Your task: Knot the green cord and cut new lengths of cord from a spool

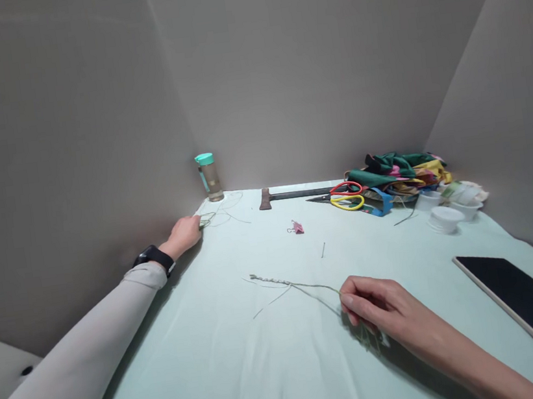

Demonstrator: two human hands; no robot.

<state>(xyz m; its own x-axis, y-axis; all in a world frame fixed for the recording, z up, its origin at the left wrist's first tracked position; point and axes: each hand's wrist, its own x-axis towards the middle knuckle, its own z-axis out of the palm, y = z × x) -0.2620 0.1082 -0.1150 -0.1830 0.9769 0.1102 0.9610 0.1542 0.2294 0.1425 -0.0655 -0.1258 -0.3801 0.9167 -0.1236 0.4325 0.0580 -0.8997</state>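
In the lower middle, my right hand (373,303) pinches a thin green cord (314,285) between thumb and fingers. Leftward from it, the cord runs over the cloth into a knotted, braided end (270,280) with loose fine strands beside it. More loops of green cord hang below the hand, partly in its shadow. Stretched out to the far left, my left hand (185,234) closes on a small bundle of green thread (208,218); its fingertips are partly hidden. Thin strands spread from this bundle near the bottle (210,177).
At the back lie a small axe (266,198) and scissors (340,198) with red and yellow handles. A pink binder clip (298,227) and a needle-like pin (323,250) are nearer. Rightward are colourful fabrics (391,173), white tubs (445,220) and a tablet (530,302).
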